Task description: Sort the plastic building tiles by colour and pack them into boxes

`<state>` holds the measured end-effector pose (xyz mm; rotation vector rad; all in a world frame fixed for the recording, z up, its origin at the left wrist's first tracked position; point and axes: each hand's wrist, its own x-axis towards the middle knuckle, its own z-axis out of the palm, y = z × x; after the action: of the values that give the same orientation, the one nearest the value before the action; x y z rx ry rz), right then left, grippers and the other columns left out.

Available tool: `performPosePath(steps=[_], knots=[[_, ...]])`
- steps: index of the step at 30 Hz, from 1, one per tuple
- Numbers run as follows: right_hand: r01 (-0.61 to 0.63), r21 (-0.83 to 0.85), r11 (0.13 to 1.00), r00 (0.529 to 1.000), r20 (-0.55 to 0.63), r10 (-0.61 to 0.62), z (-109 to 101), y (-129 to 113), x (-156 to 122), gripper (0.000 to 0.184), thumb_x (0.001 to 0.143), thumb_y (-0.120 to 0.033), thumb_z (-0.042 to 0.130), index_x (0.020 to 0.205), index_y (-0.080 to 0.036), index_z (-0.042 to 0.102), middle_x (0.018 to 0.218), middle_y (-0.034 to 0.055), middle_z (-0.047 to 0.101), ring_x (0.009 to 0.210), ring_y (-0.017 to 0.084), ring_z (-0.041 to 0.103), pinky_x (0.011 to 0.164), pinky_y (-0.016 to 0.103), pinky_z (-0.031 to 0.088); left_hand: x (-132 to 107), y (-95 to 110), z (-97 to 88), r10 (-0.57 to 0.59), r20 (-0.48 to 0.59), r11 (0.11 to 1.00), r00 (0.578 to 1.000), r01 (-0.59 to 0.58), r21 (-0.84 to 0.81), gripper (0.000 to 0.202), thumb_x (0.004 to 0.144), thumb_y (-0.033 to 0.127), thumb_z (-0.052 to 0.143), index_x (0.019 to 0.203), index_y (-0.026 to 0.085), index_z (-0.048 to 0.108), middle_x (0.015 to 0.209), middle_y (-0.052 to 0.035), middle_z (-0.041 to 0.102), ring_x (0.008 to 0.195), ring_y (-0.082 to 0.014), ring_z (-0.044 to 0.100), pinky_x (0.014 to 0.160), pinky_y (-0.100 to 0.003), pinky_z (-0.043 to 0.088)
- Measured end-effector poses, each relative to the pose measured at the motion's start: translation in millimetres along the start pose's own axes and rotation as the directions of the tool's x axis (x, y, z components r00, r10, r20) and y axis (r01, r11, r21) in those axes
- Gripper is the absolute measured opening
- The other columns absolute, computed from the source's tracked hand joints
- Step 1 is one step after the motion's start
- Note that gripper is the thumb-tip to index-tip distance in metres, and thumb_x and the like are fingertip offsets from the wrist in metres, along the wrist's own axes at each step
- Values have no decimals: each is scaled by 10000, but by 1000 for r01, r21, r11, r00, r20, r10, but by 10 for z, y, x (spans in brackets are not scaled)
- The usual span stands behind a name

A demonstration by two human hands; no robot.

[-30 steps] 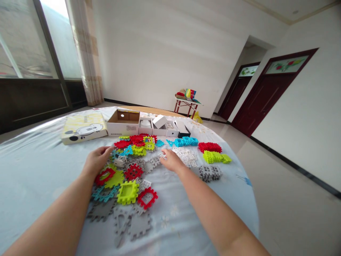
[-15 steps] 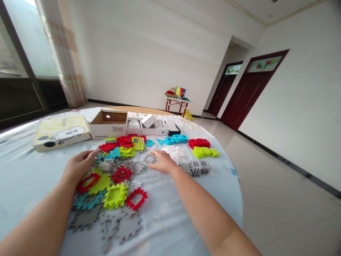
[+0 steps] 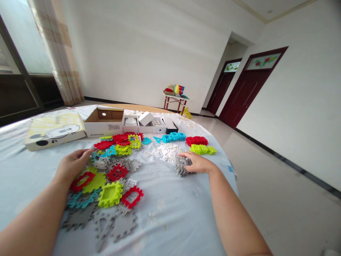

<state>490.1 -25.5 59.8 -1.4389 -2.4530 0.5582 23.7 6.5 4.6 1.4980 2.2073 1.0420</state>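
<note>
right hand point(image 3: 197, 164) moved right, closed on grey stack point(image 3: 182, 167), long axis left-right

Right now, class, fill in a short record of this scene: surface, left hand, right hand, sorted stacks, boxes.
Surface: table under a pale blue cloth
Left hand: open, resting on the mixed pile of toothed plastic tiles
Right hand: fingers curled over the grey stack
Sorted stacks: blue stack, red stack, green stack, loose white pieces beside the grey stack
Boxes: yellow box, open cardboard box, small white boxes, all beyond the pile
</note>
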Motion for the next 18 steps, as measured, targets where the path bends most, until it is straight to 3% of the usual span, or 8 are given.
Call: performPosePath(steps=[4, 9, 15, 18], knots=[[20, 28, 999, 997, -75, -18, 49, -34, 4, 602, 656, -154, 565, 1250, -218, 487, 1255, 67, 495, 1154, 226, 454, 994, 351, 329, 4, -11, 6, 1, -6, 1000, 1000, -1, -6, 522, 741, 541, 464, 1046, 160, 648, 893, -65, 676, 864, -220, 591, 728, -279, 429], [113, 17, 993, 956, -273, -104, 262, -385, 188, 426, 746, -187, 519, 1171, -202, 545, 1194, 77, 544, 1137, 211, 466, 996, 388, 326, -14, -4, 16, -2, -13, 1000, 1000, 2, -18, 508, 737, 520, 458, 1040, 159, 651, 861, -48, 684, 849, -207, 591, 707, -251, 431], [362, -16, 932, 917, -173, -359, 658, -921, 514, 351, 761, -167, 543, 1110, -175, 583, 1131, 83, 592, 1091, 188, 501, 967, 344, 360, -56, 43, 2, -4, -19, 999, 1000, 3, -37, 500, 735, 518, 459, 1017, 155, 656, 844, -46, 681, 833, -195, 590, 684, -233, 422], [407, -71, 910, 900, -137, -414, 873, -1050, 713, 344, 757, -125, 539, 1095, -168, 587, 1146, 88, 589, 1099, 184, 498, 984, 343, 339, -68, 45, -2, 2, -22, 999, 1000, -3, -53, 503, 732, 519, 457, 1008, 149, 655, 830, -48, 677, 812, -193, 588, 676, -235, 417]])
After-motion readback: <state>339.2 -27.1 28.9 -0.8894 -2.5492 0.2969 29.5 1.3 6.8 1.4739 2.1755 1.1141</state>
